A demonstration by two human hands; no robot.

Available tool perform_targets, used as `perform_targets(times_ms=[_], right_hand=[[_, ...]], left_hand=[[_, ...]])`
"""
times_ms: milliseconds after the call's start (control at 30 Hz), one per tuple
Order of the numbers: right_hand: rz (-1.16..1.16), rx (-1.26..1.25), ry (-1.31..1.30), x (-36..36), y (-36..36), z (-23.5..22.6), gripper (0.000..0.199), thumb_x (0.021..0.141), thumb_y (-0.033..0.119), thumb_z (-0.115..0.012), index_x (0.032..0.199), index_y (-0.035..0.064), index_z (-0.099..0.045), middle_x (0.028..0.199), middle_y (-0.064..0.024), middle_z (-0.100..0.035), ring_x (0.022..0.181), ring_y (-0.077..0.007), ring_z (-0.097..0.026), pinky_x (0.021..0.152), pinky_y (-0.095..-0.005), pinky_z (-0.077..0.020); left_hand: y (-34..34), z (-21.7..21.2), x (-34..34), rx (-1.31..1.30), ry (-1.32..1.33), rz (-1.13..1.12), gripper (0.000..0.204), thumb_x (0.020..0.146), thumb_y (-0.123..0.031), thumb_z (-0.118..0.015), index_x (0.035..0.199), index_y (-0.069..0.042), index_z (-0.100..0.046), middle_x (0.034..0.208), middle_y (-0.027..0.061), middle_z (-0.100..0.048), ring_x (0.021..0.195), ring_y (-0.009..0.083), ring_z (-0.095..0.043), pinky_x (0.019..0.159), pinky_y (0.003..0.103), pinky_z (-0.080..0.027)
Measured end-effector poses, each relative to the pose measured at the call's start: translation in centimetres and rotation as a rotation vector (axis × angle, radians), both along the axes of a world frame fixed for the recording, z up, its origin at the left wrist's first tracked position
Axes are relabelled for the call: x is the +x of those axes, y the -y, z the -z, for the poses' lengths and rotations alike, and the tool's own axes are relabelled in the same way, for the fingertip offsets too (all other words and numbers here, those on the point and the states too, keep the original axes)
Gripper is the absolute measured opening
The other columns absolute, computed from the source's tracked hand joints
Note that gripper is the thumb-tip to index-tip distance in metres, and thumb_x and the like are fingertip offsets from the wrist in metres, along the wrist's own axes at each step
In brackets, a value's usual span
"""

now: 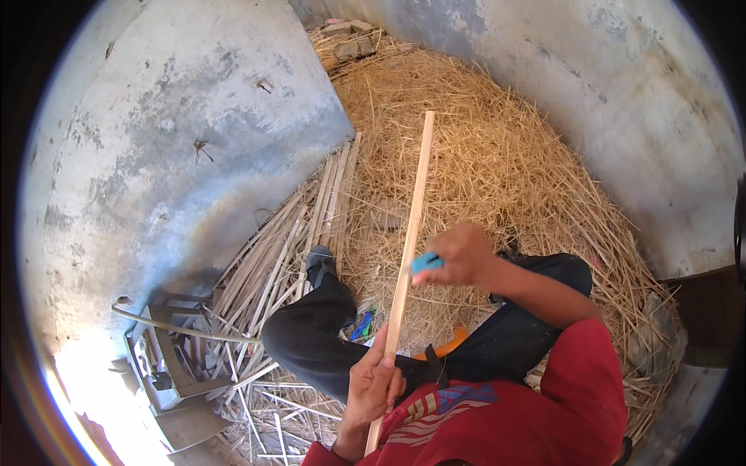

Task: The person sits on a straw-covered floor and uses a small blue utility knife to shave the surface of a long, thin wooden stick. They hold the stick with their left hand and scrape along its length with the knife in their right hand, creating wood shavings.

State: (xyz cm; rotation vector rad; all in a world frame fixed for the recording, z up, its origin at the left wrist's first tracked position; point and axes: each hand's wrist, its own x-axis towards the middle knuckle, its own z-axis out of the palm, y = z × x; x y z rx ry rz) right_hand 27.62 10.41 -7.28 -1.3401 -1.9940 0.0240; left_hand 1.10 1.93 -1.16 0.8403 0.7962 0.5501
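Sat amid loose straw (474, 132) between stained plaster walls (622, 116), with narrow wooden slats (329, 203) heaped at left. Clamped a long pale wooden strip (417, 202) near its lower end in the left hand's (374, 380) fingers. Gripped a small blue hand tool (427, 262) in the right hand's (465, 252) closed fingers, beside mid-strip; could not tell if touching.

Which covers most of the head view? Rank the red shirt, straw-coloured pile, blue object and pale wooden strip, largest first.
1. Straw-coloured pile
2. Red shirt, near the camera
3. Pale wooden strip, long but narrow
4. Blue object, partly hidden by the right hand
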Motion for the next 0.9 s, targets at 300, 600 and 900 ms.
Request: perform_targets(times_ms=[300, 600, 900], right_hand=[[0.337, -0.091, 0.033, 7.6, -5.9, 1.2, 0.069, 0.073, 0.079, -0.051, 0.050, 0.0136, -0.052, 0.042, 0.0007, -0.044, 0.035, -0.0146, -0.042, 0.035, -0.0315, -0.0333], [0.075, 0.119, 0.031, 1.6, -2.5, 1.6, 0.073, 0.083, 0.078, -0.036, 0.052, 0.0137, -0.051, 0.038, -0.0005, -0.038, 0.032, -0.0143, -0.039, 0.032, -0.0312, -0.0310], [0.441, 0.122, 0.187, 14.6, -10.1, 2.4, 0.075, 0.084, 0.079, -0.030, 0.049, 0.0151, -0.044, 0.040, 0.0048, -0.032, 0.034, -0.0090, -0.031, 0.031, -0.0272, -0.0231]], left_hand=[[0.6, 0.5, -0.2, -0.057, 0.077, 0.015, 0.051, 0.103, -0.015, -0.035, 0.150, -0.008, -0.016, 0.048, -0.0023, -0.037, 0.037, 0.0052, -0.033, 0.044, 0.020, -0.035], [1.7, 1.1, -1.5, -0.076, 0.106, -0.030, 0.051, 0.102, -0.013, -0.036, 0.150, -0.009, -0.017, 0.048, -0.0014, -0.038, 0.037, 0.0056, -0.034, 0.044, 0.021, -0.035], [2.4, 0.8, -1.0, -0.026, 0.031, 0.045, 0.051, 0.102, -0.015, -0.037, 0.149, -0.007, -0.019, 0.050, -0.0013, -0.040, 0.040, 0.0044, -0.035, 0.039, 0.017, -0.032]])
